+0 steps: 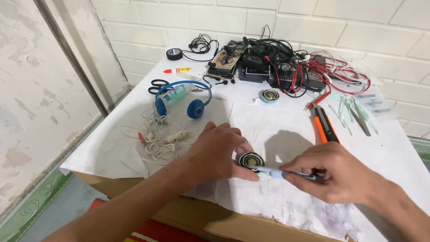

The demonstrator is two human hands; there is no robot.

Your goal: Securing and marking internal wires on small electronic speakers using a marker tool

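My left hand (217,150) grips a small round speaker (251,160), black with a silver centre, just above the white paper sheet (277,130). My right hand (333,172) holds a thin pale-blue tool (273,171) like a pen, with its tip touching the speaker's face. Both hands meet near the table's front edge.
Blue headphones (190,101) and tangled white earphones (156,134) lie at the left. Scissors (157,85), a glue tube (178,70) and black tape (174,54) sit behind. Black electronics with red wires (286,67), another small speaker (269,95), an orange utility knife (324,127) and swabs (354,110) lie to the right.
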